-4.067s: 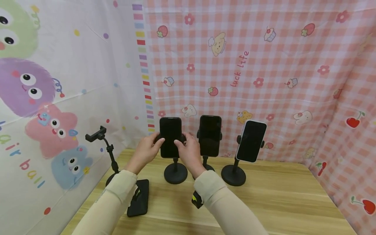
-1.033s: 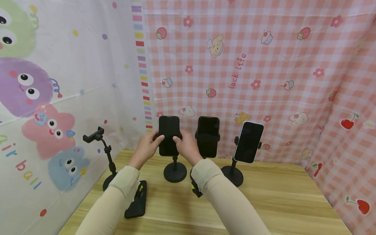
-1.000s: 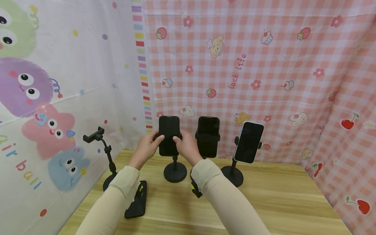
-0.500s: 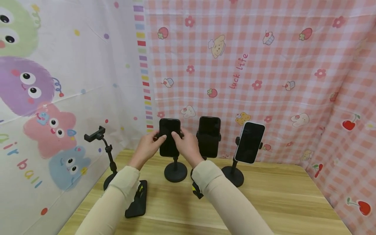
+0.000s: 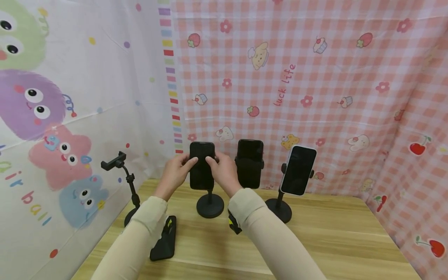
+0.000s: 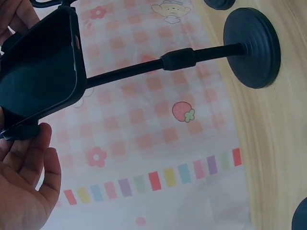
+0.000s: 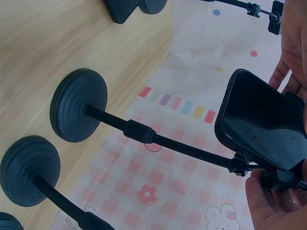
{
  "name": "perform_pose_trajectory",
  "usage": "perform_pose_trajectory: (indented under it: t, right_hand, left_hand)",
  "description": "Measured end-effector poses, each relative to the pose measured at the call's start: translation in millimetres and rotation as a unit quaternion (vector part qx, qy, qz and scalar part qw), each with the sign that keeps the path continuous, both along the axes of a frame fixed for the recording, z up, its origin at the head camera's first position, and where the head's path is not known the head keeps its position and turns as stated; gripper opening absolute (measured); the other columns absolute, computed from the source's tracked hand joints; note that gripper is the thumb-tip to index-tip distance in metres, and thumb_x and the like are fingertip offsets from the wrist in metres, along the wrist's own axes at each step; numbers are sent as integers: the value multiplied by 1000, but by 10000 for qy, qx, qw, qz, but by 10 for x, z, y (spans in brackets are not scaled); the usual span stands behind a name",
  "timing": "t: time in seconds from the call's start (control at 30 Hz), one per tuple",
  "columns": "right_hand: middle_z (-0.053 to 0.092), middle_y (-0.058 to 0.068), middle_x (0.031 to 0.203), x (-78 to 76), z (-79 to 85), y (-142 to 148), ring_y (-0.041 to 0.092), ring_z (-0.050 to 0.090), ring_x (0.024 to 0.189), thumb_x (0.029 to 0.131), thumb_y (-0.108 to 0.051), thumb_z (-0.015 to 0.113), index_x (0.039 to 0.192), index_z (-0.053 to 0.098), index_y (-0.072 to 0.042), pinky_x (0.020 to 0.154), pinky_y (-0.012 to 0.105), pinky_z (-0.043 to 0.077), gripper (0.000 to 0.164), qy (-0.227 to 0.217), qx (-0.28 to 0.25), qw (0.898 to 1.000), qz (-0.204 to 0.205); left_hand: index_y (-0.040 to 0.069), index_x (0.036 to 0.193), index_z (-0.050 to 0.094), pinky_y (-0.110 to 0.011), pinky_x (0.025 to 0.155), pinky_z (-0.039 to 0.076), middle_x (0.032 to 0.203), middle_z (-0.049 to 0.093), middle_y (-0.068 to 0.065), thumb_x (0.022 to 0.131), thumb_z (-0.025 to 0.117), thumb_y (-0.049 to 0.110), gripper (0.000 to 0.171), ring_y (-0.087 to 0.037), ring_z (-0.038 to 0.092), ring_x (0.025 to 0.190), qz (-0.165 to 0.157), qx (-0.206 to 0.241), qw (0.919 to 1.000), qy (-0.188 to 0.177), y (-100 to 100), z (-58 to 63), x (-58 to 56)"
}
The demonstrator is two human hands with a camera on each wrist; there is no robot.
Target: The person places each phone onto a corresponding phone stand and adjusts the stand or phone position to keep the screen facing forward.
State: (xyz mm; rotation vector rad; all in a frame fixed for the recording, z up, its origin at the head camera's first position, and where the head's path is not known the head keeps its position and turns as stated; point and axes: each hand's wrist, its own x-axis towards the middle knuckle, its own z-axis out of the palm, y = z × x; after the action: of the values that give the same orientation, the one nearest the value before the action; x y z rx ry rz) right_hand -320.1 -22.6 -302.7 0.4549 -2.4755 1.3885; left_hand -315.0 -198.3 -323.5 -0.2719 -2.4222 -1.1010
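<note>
A black smartphone (image 5: 202, 173) sits upright in the clamp of a black phone stand (image 5: 210, 206) with a round base. My left hand (image 5: 174, 174) holds its left edge, thumb on the screen and fingers reaching behind. On the opposite edge my right hand (image 5: 225, 174) grips in the same way, thumb over the front. The left wrist view shows left-hand fingers (image 6: 36, 163) curled beside the clamp. In the right wrist view, right-hand fingers (image 7: 268, 206) wrap round the clamp's arm (image 7: 278, 179) at the phone's side. The phone's back is mostly hidden.
To the right stand a second mounted black phone (image 5: 250, 165) and a white-edged phone (image 5: 298, 171) on its stand. A stand with a bare clamp (image 5: 114, 160) is at left. Another black phone (image 5: 165, 244) lies on the wooden table (image 5: 332, 237), partly under the left sleeve.
The held phone's tilt has shifted slightly: its top edge sits a little lower and its screen looks darker than a second ago. Both hands have kept their hold throughout.
</note>
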Motion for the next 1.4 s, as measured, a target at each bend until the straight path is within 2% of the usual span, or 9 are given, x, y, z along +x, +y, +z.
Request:
perform_pose_trajectory:
  t: [0.13,0.27,0.37,0.53,0.8,1.07,1.13,1.27,1.4]
  right_hand:
    - [61,2,75,10,8,-10,21,55,71,101,-32,59,92,67,-14,66,34,44,21,-81,45,9999,-79]
    - [62,5,76,25,1,-20,22,57,73,100,-32,60,95,68,-12,66,35,46,22,-263,132,9994,-177]
    - [68,5,91,21,-25,-25,22,63,82,98,-29,65,106,70,-11,73,37,52,20,-354,214,9990,-152]
    - [66,9,110,3,-132,-30,25,64,96,92,-20,73,115,69,-9,82,40,54,25,-600,441,9972,-8]
    - [62,11,106,12,-176,-11,25,60,93,90,-18,75,113,72,-6,77,37,53,26,-435,629,9970,-136]
    - [64,11,107,26,-188,-9,25,63,92,91,-17,74,117,70,-5,77,37,55,29,-472,511,9975,-142]
    - [64,12,111,32,-198,-13,26,64,94,91,-16,74,123,67,-5,79,38,56,34,-529,404,9977,-112]
    - [62,13,128,71,-229,-14,28,64,108,92,-17,73,139,55,-6,87,42,54,51,-734,229,9970,-99]
    - [64,12,127,130,-287,-8,27,64,111,92,-18,73,140,52,-10,90,44,52,52,-803,43,9967,-57]
  left_hand:
    - [9,90,62,-36,63,42,76,57,-7,101,57,41,34,-24,51,66,-97,31,9999,-134,-9,-4,-6]
    - [9,118,66,-43,80,51,99,70,-9,100,61,34,32,-26,64,91,-367,20,9981,-488,-42,-21,-12]
    - [10,134,60,-48,90,50,117,69,-12,99,64,28,40,-28,65,106,-596,51,9950,-801,-68,-41,-11]
    - [11,135,59,-49,90,50,121,68,-10,97,66,26,41,-28,65,105,-767,53,9922,-980,-82,-74,9]
    - [7,122,66,-39,74,51,104,70,-9,94,70,16,30,-23,66,88,-700,-149,9949,-708,-69,-114,23]
    - [7,115,68,-37,69,50,98,70,-8,93,71,16,24,-21,64,81,-581,-137,9965,-582,-51,-136,26]
    - [7,120,66,-38,70,51,101,69,-9,93,71,16,28,-23,65,84,-579,-88,9964,-609,-47,-140,30]
    - [9,139,54,-40,74,53,113,65,-15,93,71,16,49,-27,65,92,-597,111,9953,-752,-37,-155,41]
    - [10,151,39,-42,78,54,118,61,-19,93,71,16,67,-30,63,98,-633,273,9934,-916,-39,-195,52]
